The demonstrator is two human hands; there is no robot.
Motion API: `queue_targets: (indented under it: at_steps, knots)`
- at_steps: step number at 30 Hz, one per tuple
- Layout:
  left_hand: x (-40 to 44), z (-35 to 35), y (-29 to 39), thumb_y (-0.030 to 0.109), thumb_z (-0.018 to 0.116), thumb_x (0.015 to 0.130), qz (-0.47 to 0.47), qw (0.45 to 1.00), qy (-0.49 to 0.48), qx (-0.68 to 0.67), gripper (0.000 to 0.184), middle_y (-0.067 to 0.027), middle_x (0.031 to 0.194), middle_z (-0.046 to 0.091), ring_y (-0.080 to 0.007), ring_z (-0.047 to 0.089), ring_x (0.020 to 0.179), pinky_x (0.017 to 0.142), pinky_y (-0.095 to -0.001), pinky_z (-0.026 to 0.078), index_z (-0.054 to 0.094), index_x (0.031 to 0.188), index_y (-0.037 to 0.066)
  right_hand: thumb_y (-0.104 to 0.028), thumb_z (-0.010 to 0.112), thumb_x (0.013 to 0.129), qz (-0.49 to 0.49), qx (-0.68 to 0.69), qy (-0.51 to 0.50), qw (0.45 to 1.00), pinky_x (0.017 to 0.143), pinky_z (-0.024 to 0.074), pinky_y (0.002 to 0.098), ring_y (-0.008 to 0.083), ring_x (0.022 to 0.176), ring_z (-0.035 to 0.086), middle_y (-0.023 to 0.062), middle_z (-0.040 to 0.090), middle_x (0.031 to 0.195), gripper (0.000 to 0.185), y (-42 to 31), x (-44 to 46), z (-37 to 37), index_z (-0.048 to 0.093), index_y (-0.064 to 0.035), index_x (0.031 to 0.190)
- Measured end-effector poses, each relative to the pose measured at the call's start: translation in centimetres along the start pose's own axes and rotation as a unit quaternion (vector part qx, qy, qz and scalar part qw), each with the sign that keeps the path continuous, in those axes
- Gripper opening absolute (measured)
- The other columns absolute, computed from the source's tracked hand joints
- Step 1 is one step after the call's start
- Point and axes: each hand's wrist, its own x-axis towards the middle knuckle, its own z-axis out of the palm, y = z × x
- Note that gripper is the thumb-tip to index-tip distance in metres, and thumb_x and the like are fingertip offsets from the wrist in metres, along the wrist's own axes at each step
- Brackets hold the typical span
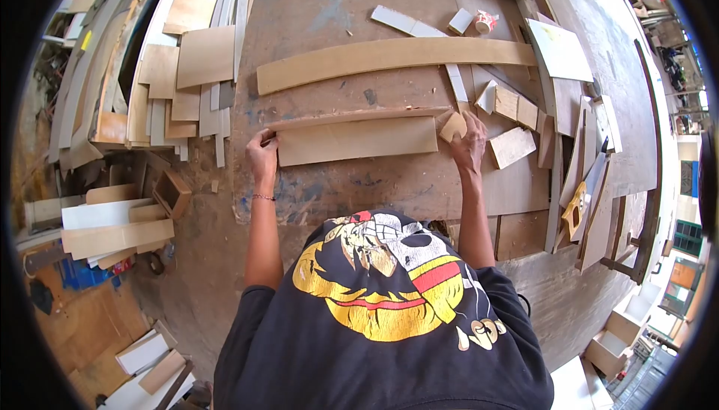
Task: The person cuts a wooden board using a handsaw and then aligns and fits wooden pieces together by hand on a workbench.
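My left hand is closed on the left end of a wooden board, which lies crosswise on the worktable. Along the board's far edge runs a long thin wooden strip, and my left fingertips are close to its end too. Just past the board's right end, my right hand grips a small wooden block between thumb and fingers. Part of the block is hidden by those fingers. Farther back, a long slightly curved-looking plank lies across the table.
Several short wood blocks lie right of my right hand. A yellow-handled handsaw rests among boards on the right. A red-and-white cup sits at the back. Stacked panels line the left side, with offcuts below.
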Motion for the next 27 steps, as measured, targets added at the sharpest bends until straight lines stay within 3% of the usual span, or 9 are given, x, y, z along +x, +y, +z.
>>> queue_targets:
  at_steps: [1,4,8,10,13,16,18,24,27]
  knots:
    - [0.0,0.0,-0.1,0.001,0.066,0.077,0.000,1.000,-0.001,0.000,0.022,-0.0110,0.089,0.069,-0.0162,0.065,0.081,0.076,-0.0278,0.050,0.065,0.098,-0.005,-0.010,0.070,0.070,0.052,-0.020,-0.027,0.998,0.100,0.0374,0.0430,0.0340,0.124,0.041,0.0158,0.048,0.130,0.059,0.0,-0.3,-0.1,0.050,-0.0040,0.126]
    - [0.2,0.1,0.0,0.000,0.065,0.077,0.005,1.000,-0.006,-0.016,0.023,-0.0113,0.090,0.069,-0.0162,0.065,0.081,0.076,-0.0276,0.050,0.065,0.099,-0.005,-0.010,0.072,0.067,0.150,-0.013,-0.085,0.985,0.096,0.0403,0.0440,0.0352,0.122,0.041,0.0174,0.046,0.131,0.063,-0.6,-0.8,-0.7,0.049,-0.0049,0.126]
    - [0.0,0.0,0.1,0.000,0.065,0.077,-0.005,1.000,-0.006,-0.009,0.023,-0.0114,0.090,0.069,-0.0160,0.065,0.081,0.076,-0.0274,0.050,0.065,0.099,-0.005,-0.012,0.073,0.064,0.172,-0.031,-0.102,0.979,0.090,0.0441,0.0428,0.0358,0.114,0.048,0.0179,0.050,0.125,0.056,-1.5,-0.1,-2.7,0.055,-0.0040,0.117]
    - [0.1,0.0,0.0,0.000,0.065,0.077,-0.005,1.000,-0.006,-0.010,0.022,-0.0114,0.089,0.069,-0.0160,0.065,0.081,0.075,-0.0274,0.050,0.065,0.099,-0.005,-0.016,0.075,0.064,0.178,0.007,-0.098,0.979,0.082,0.0477,0.0416,0.0359,0.098,0.058,0.0189,0.059,0.109,0.046,-1.4,0.0,-2.9,0.058,-0.0033,0.105]
    - [0.1,0.0,-0.1,0.000,0.066,0.077,-0.002,1.000,0.001,-0.006,0.022,-0.0113,0.089,0.069,-0.0161,0.065,0.081,0.076,-0.0274,0.050,0.066,0.098,-0.004,-0.015,0.074,0.066,0.129,0.050,-0.059,0.989,0.076,0.0487,0.0416,0.0366,0.082,0.061,0.0195,0.063,0.089,0.035,-1.7,-0.4,-1.8,0.059,-0.0028,0.095]
    - [0.0,0.0,0.1,0.001,0.066,0.077,-0.002,1.000,0.002,0.005,0.021,-0.0111,0.089,0.069,-0.0164,0.065,0.081,0.076,-0.0277,0.050,0.066,0.097,-0.004,-0.014,0.071,0.068,0.102,0.077,-0.003,0.992,0.074,0.0479,0.0430,0.0368,0.078,0.062,0.0199,0.063,0.079,0.031,-3.3,-0.7,-1.2,0.058,-0.0020,0.094]
    - [-0.1,0.0,0.4,0.001,0.066,0.077,-0.001,1.000,0.001,0.011,0.021,-0.0113,0.089,0.069,-0.0168,0.066,0.081,0.076,-0.0281,0.050,0.066,0.097,-0.004,-0.010,0.068,0.071,0.118,0.110,-0.041,0.986,0.076,0.0472,0.0422,0.0366,0.085,0.061,0.0206,0.063,0.088,0.029,-3.9,-0.4,-1.5,0.056,-0.0001,0.095]
    - [-0.2,0.0,0.8,-0.002,0.066,0.077,0.001,1.000,0.002,0.030,0.022,-0.0088,0.088,0.068,-0.0138,0.064,0.081,0.074,-0.0262,0.049,0.065,0.098,-0.004,-0.002,0.062,0.075,0.006,0.190,0.020,0.982,0.088,0.0452,0.0376,0.0366,0.101,0.057,0.0226,0.059,0.107,0.047,-3.2,0.4,-0.1,0.048,0.0005,0.119]
    - [-0.3,0.0,0.6,-0.001,0.066,0.077,-0.006,1.000,0.001,0.015,0.020,-0.0085,0.088,0.068,-0.0137,0.063,0.080,0.074,-0.0262,0.049,0.065,0.097,-0.004,0.002,0.058,0.076,-0.027,0.204,-0.028,0.978,0.092,0.0440,0.0365,0.0359,0.108,0.055,0.0212,0.057,0.116,0.051,-3.1,0.4,-0.5,0.046,-0.0013,0.125]
